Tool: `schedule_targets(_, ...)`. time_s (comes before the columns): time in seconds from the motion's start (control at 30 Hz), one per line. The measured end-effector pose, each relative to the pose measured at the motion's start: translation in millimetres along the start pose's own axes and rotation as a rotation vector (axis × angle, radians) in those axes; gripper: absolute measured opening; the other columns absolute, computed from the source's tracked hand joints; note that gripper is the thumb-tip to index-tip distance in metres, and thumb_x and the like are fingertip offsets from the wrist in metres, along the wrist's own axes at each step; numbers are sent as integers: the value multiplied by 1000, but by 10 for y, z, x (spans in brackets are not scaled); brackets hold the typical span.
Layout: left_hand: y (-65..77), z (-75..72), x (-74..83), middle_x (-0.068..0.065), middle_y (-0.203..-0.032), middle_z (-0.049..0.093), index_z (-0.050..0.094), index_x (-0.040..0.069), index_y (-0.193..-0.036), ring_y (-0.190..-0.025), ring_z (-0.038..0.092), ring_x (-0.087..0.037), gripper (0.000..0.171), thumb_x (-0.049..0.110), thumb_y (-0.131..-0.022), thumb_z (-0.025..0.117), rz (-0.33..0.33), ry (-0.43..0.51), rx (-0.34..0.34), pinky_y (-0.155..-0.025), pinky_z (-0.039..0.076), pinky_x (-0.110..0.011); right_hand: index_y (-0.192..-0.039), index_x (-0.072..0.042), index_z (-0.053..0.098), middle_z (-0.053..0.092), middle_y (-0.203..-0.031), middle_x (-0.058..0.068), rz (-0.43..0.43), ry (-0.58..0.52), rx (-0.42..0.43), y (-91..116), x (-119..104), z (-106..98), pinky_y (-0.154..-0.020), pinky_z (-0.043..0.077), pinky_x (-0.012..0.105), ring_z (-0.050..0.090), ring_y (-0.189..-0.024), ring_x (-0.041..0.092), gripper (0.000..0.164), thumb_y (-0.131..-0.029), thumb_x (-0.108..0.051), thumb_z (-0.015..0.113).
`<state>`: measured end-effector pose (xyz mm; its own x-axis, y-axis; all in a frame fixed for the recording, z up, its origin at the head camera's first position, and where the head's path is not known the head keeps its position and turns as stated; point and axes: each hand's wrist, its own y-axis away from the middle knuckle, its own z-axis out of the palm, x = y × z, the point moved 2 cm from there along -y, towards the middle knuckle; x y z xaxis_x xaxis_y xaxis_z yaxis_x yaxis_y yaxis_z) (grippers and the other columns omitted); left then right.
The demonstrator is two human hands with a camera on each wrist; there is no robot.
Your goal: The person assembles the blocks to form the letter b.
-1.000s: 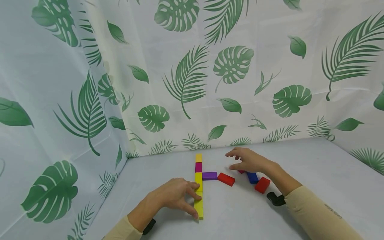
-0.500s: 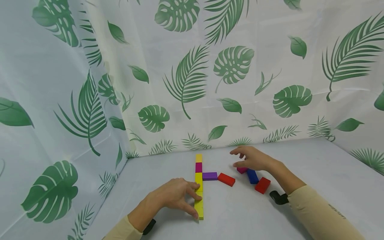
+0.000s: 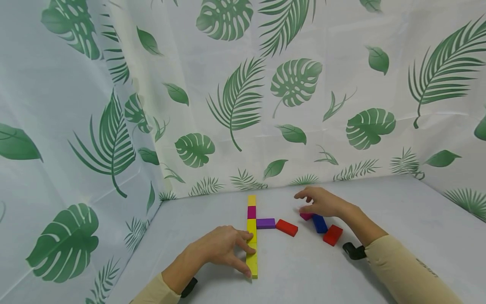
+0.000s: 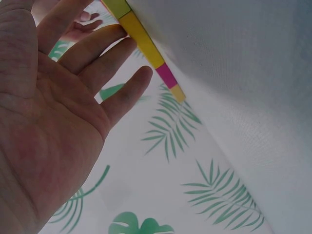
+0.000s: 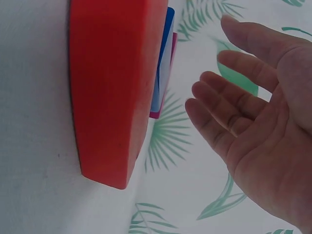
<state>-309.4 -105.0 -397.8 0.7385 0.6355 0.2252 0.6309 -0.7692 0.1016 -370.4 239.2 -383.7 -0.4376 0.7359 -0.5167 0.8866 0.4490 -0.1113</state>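
Observation:
My left hand (image 3: 224, 245) rests its fingertips and thumb on the left side of two long yellow blocks, a near one (image 3: 252, 267) and a farther one (image 3: 251, 227). They lie end to end with a magenta block (image 3: 251, 212) and a short yellow block (image 3: 252, 200) beyond. In the left wrist view the fingers are spread beside the yellow block (image 4: 144, 41). From the row a purple block (image 3: 265, 223) sticks out rightward. My right hand (image 3: 320, 202), holding nothing and fingers relaxed, hovers over another magenta block (image 3: 306, 216), partly hidden beneath it.
A tilted red block (image 3: 286, 227) meets the purple block's right end. Right of it, a blue block (image 3: 319, 223) and a thicker red block (image 3: 333, 234) lie below my right forearm. A leaf-patterned curtain (image 3: 243, 164) borders the white table (image 3: 303, 270) at the back and sides.
My right hand has drifted a little to the right, uncovering more of the magenta block below it. My left hand and the row of blocks have stayed in place.

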Motion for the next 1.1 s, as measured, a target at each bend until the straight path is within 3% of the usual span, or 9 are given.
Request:
schedule_targets(0.63, -8, 10, 3, 13, -148, 60, 74, 45, -124, -142, 53, -9, 58, 74, -74, 79, -12, 6, -8, -113, 47, -51, -138, -6, 66, 64, -134, 21, 41, -34, -52, 37, 18, 60, -96, 59, 51, 59, -123, 42, 47, -94, -15, 77)
schedule_targets(1.1, -7, 11, 4, 12, -148, 61, 75, 44, -123, -141, 54, -9, 58, 74, -74, 79, 2, 0, 1, -112, 47, -51, -133, -8, 70, 65, -134, 16, 83, 17, -100, 49, 11, 115, -97, 58, 53, 59, -125, 39, 42, -92, -10, 78)
